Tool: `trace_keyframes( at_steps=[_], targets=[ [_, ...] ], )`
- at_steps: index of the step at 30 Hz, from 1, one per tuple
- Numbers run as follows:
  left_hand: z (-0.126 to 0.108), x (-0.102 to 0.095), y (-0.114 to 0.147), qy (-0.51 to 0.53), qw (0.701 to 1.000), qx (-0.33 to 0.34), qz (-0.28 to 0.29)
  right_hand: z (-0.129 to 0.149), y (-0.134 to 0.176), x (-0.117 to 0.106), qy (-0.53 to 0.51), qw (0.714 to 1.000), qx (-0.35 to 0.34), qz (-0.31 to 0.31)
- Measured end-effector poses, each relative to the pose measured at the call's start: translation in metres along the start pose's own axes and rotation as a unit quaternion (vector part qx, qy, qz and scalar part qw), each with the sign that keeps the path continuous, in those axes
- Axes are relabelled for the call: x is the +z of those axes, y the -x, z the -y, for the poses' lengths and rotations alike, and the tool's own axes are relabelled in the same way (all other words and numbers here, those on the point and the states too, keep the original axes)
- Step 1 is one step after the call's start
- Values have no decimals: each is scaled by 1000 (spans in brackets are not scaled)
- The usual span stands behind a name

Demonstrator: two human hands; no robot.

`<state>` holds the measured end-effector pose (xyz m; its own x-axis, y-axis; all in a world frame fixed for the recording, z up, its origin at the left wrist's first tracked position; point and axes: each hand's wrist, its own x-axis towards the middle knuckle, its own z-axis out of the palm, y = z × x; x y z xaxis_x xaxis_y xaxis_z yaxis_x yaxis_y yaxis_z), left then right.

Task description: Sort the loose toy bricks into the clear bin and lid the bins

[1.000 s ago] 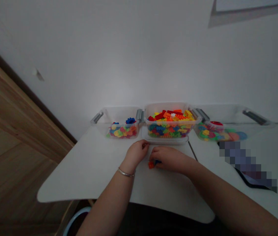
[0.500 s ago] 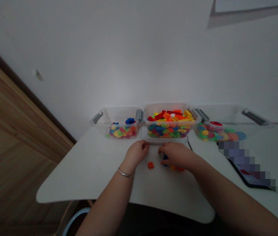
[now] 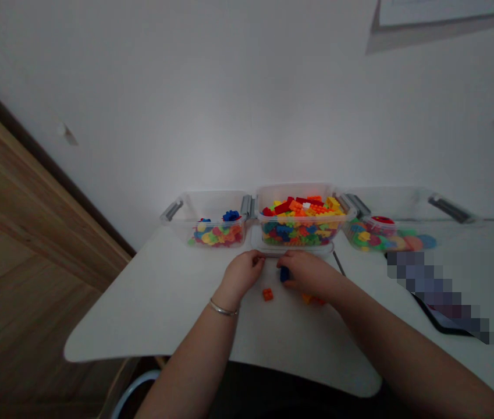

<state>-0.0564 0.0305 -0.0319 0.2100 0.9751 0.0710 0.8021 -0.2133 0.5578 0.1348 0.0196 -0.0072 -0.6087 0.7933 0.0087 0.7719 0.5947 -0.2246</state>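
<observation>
My right hand (image 3: 310, 272) grips a dark blue toy brick (image 3: 284, 274) between thumb and fingers, low over the white table. Under and behind that hand lie orange and yellow bricks (image 3: 312, 299), partly hidden by it. A small orange brick (image 3: 267, 294) with studs on top rests on the table between my hands. My left hand (image 3: 243, 270), with a silver bangle at its wrist, rests at the near edge of a lid (image 3: 268, 252). Its fingers are curled together; whether anything is in them is hidden.
A clear box heaped with bricks (image 3: 301, 218) stands on the lid. To its left is a box of small colourful pieces (image 3: 216, 233), to its right one with coloured discs (image 3: 395, 238). A phone-like dark device (image 3: 441, 323) lies on the table's (image 3: 150, 302) right side.
My right hand has moved slightly left and closed on the blue brick, bringing it clear of the orange and yellow ones. My left hand stays in place.
</observation>
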Motion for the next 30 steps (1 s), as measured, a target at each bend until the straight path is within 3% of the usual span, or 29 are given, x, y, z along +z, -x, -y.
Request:
trace_keyframes(
  at_steps=[3,6,9,12,14,17,25,30],
  targets=[
    [1,1,0,-1,1000,1,2,1,2,-7,0,1000,-4,-5],
    [1,1,0,-3,1000,3,4,2,7,-24,-45,997,-13,-56],
    [-1,0,1,-18,1000,2,7,-4,9,-41,-96,970,2,-223],
    [-3,-1,3,-26,1000,-4,10,-20,7,-43,-81,901,40,-424],
    [-4,-2,3,-26,1000,-10,9,-31,3,-38,-68,867,54,-491],
    [-4,-3,4,-27,999,-13,11,-42,-3,-28,-44,858,63,-509],
    [-5,-3,4,-23,1000,-4,6,-31,-3,-24,88,903,70,-415],
    [-3,-1,3,-23,1000,-4,8,-25,-2,-24,90,913,61,-394]
  ],
)
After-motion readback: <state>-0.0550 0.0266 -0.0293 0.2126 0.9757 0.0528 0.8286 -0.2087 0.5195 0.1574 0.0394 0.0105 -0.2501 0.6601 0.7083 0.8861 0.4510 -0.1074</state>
